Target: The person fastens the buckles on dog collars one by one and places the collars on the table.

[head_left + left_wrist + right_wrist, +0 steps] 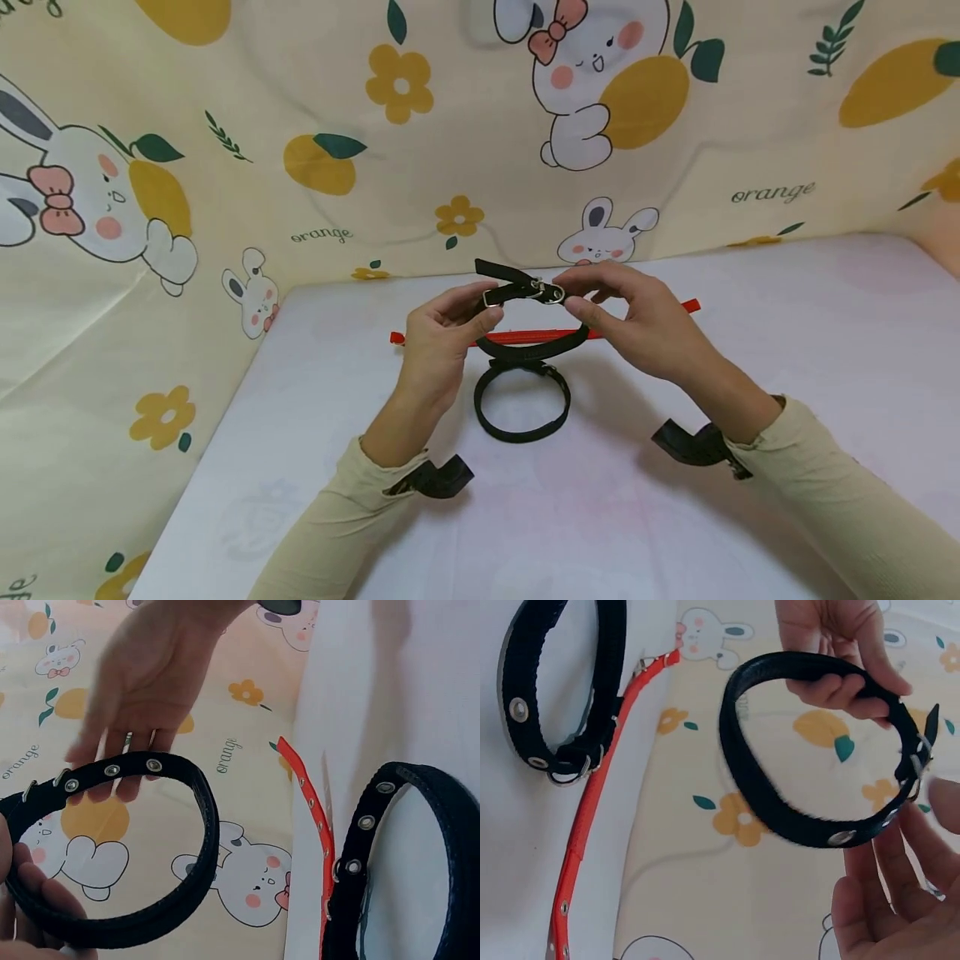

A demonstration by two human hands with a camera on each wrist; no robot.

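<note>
Above the white tabletop [315, 400], holding up a round black stitched strap with metal eyelets [528, 352] between left hand [442, 337] and right hand [637, 325]. Pinching on either side of the metal fastening [537, 287] with curled fingers of both, probably to steady the loop and leave the loose black tail [501, 270] free. Holding it clear of a second looped black strap [519, 436] and a long, narrow red strap with eyelets [517, 337], both on the tabletop, likely for unhindered handling.
</note>
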